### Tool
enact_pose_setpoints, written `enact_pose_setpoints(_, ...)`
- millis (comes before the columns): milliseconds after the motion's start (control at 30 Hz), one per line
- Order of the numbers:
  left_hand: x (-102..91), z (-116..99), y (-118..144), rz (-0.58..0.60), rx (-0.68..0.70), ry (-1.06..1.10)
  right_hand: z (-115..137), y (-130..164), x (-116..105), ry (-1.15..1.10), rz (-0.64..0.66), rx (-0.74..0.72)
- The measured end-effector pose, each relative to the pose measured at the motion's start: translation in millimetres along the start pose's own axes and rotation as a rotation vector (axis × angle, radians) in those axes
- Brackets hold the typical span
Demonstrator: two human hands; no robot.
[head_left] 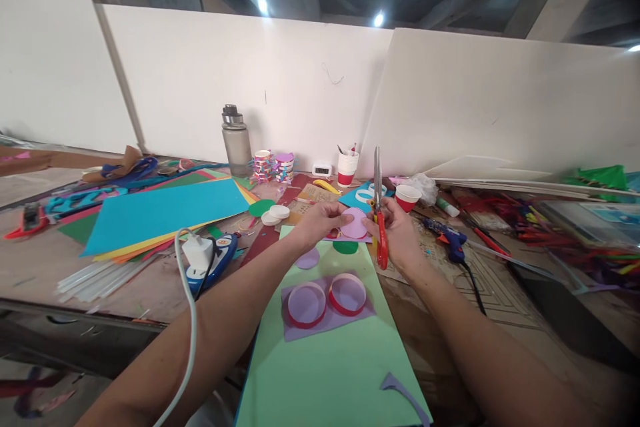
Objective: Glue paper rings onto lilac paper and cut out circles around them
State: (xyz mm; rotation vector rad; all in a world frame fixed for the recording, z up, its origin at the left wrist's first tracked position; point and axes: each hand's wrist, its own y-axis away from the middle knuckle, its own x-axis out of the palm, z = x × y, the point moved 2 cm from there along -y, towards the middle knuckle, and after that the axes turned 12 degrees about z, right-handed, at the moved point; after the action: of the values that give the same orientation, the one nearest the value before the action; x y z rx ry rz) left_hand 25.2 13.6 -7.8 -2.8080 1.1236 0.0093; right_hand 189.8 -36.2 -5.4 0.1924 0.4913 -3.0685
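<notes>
Nearest the camera, a light green paper sheet (325,360) is spread over the near edge of the worktable (45,267), with a purple offcut (405,395) curled at its lower right corner and a purple sheet (327,317) carrying two red paper rings (327,299) set side by side further up. Beyond these, a pink paper disc (354,223) is held above the table, just past the far end of the green sheet, pinched at its left edge by the closed fingertips of the left hand (323,219). Red-handled scissors (379,213) are gripped by the right hand (397,232), whose fingers are curled tight round the handles; the blades are closed and pointed straight up, just beside the disc's right edge. A slip is judged possible here: with the disc held only by a narrow pinch, it could be bent or dropped if the scissors were swung against it, and the left fingertips lie close enough to the blades to be nicked. A white cable (187,320) is draped across the left forearm and is run to a white plug (197,250) resting on a blue glue gun (215,259); a snag by the arm could drag both toward the table edge. A second blue glue gun (450,240) and a red paper cup (407,197) lie just right of the right hand and could be knocked by a wide elbow.
</notes>
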Motion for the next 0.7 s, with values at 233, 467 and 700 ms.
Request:
enact_pose_setpoints(233,-0.9,8.1,-2.9,-0.034,-0.004,-0.010,-0.6,0.7,4.0,-0.005,0.056,0.011)
enact_pose_setpoints(467,-19.3,8.5,-5.0,-0.383,0.078,0.117,-3.8,-1.1,3.7,-0.065,0.080,0.143)
enact_pose_setpoints(700,-46.2,7.2,-1.6,-0.681,0.226,0.421,6.6,0.2,2.4,0.455,0.285,-0.131)
